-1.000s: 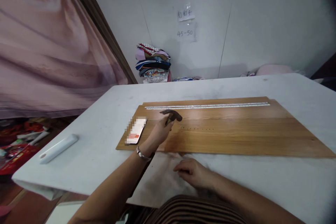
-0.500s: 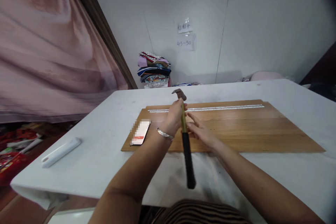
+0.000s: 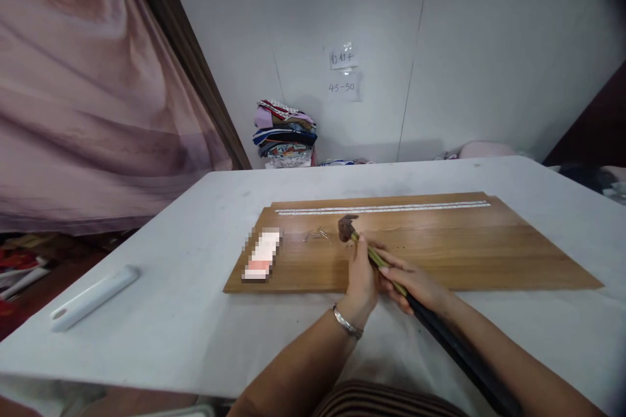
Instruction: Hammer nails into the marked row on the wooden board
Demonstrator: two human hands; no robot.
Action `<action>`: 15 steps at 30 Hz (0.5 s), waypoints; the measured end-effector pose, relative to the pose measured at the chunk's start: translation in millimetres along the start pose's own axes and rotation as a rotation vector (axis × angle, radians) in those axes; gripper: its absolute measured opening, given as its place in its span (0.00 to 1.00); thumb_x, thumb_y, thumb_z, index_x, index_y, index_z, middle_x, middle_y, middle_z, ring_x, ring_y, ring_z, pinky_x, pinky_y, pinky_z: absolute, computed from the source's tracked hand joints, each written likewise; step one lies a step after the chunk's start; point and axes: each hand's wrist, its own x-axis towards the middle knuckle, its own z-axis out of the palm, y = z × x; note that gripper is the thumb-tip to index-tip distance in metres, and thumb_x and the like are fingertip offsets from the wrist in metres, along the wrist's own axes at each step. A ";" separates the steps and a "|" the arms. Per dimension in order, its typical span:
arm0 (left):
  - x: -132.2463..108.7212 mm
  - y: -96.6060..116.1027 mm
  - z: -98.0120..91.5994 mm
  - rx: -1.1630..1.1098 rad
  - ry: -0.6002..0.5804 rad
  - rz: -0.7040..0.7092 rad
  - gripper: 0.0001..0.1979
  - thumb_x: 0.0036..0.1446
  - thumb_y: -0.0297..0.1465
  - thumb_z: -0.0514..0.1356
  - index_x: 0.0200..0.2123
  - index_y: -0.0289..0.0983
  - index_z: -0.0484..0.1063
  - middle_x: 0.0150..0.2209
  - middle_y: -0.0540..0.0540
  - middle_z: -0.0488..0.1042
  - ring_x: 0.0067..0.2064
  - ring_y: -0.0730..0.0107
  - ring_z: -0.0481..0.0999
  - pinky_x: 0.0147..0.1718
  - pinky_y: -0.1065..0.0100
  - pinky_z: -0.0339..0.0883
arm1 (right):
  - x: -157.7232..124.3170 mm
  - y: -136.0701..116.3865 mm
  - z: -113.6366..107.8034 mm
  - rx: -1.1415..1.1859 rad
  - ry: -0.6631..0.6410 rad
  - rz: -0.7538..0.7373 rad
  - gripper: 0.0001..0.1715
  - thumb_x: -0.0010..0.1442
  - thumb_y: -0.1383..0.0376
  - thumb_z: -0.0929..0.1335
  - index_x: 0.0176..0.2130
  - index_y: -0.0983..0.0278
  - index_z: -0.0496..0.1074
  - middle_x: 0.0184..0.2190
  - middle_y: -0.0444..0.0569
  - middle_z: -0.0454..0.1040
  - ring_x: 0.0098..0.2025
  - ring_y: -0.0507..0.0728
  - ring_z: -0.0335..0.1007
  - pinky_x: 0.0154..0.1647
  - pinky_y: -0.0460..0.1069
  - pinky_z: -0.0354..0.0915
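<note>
We had both hands closed around the claw hammer: our left hand gripped the handle just below the head, and our right hand wrapped it farther down, near the black grip. The head was over the wooden board; whether it touched the wood, we could not tell. Dark specks beside the handle looked to us like nails already driven in, though they were too small to be sure of, and our hands hid some of the wood. Several loose nails lay between the phone and the hammer, so we judged the nailing unfinished.
</note>
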 end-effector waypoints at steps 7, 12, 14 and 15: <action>-3.7 -17.4 8.3 -0.116 0.083 -0.062 0.27 0.44 0.57 0.62 0.30 0.37 0.68 0.28 0.46 0.74 0.24 0.72 0.73 0.21 0.72 0.62 | -9.1 18.0 4.9 0.049 0.118 0.028 0.46 0.58 0.52 0.67 0.69 0.57 0.48 0.19 0.36 0.63 0.10 0.46 0.56 0.08 0.40 0.57; 1.3 -14.2 0.0 -0.087 0.086 -0.074 0.27 0.46 0.57 0.60 0.30 0.36 0.68 0.28 0.46 0.74 0.25 0.71 0.73 0.22 0.71 0.62 | -2.5 16.9 10.2 0.059 0.123 0.032 0.46 0.57 0.53 0.68 0.68 0.58 0.50 0.20 0.36 0.64 0.10 0.46 0.56 0.07 0.40 0.56; 2.9 -14.4 -4.1 -0.087 0.078 -0.069 0.26 0.47 0.56 0.61 0.30 0.36 0.69 0.29 0.46 0.75 0.27 0.71 0.74 0.25 0.70 0.64 | 0.5 18.2 11.1 0.053 0.122 0.039 0.46 0.57 0.53 0.68 0.68 0.58 0.51 0.20 0.37 0.65 0.10 0.46 0.56 0.07 0.40 0.56; 3.8 -14.6 -5.6 -0.088 0.077 -0.062 0.26 0.48 0.55 0.61 0.30 0.36 0.69 0.29 0.45 0.75 0.28 0.70 0.74 0.27 0.69 0.65 | 1.6 18.8 11.4 0.050 0.126 0.039 0.46 0.57 0.53 0.68 0.68 0.58 0.51 0.20 0.37 0.65 0.10 0.46 0.56 0.07 0.40 0.56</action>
